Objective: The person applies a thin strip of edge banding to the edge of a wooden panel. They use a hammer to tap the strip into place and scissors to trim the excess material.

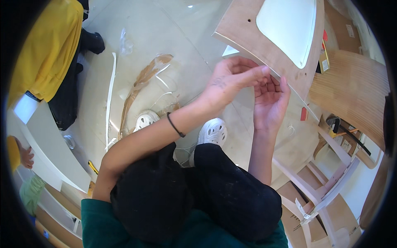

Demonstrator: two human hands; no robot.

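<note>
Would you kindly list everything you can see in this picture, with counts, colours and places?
Wooden panel: one, light brown with white area, upper right
Rounded wooden surface: one, light brown, right
Wooden frame: one, pale brown, lower right
Cardboard: several pieces, brown, right
White panel: one, white, left
Small tool: one, yellow and black, left
Crumpled strip: one, brown, floor
Long strip: one, white, floor
Plastic scrap: one, clear, floor
Co-worker: at least one, yellow and black clothing, left
Wristband: one, black, left wrist
Shoes: two, white, floor centre
Left hand: one, bare, at panel's lower edge
Right hand: one, bare, palm up, by same edge
</note>
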